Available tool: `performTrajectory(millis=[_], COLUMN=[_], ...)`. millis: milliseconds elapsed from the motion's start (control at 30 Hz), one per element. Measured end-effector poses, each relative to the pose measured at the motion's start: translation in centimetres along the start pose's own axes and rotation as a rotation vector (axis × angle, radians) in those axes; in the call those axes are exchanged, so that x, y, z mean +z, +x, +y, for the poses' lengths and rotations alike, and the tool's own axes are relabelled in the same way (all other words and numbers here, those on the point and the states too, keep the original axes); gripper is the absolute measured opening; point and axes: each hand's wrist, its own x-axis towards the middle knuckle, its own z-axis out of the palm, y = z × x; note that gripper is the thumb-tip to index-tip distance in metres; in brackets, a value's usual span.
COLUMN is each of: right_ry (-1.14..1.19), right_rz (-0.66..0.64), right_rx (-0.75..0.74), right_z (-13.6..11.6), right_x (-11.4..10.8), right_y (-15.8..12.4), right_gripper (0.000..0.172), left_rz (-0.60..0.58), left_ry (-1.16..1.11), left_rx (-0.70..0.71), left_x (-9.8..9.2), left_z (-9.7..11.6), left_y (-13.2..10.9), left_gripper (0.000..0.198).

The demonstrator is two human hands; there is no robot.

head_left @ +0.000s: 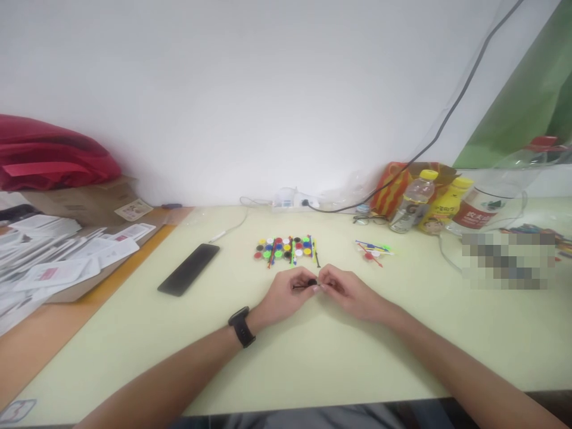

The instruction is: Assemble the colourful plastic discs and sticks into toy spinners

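Note:
My left hand (pixel 289 292) is closed on a small black plastic piece (pixel 312 282), with a thin dark stick showing between the fingers. Fingertips of my right hand (pixel 342 291) pinch together right beside it, meeting the left fingertips; whether they grip the same piece is hidden. Beyond my hands lies a block of colourful round discs (pixel 279 246) in rows, with thin coloured sticks among them. To the right is a small loose group of coloured sticks (pixel 374 250), with a red disc at one.
A black phone (pixel 189 270) lies at left, near white packets (pixel 84 256) and a cardboard box (pixel 84 201). Bottles (pixel 413 199), a large water bottle (pixel 487 205) and glasses (pixel 370 220) stand or lie at back right. A power strip (pixel 295 201) sits by the wall.

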Motion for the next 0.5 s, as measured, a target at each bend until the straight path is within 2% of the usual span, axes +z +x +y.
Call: performTrajectory(millis=[200, 500], right_ry=[-0.153, -0.124], right_rz=[0.097, 0.140], right_rx=[-0.019, -0.048], right_z=[0.45, 0.12], right_x=[0.07, -0.24], right_y=[0.21, 0.26], right_gripper=[0.011, 0.012], left_rz=[0.047, 0.071], left_ry=[-0.001, 0.064], left_rx=[0.036, 0.065], left_x=[0.07, -0.07], left_z=[-0.34, -0.40], left_y=[0.00, -0.19], left_gripper=[0.019, 0.021])
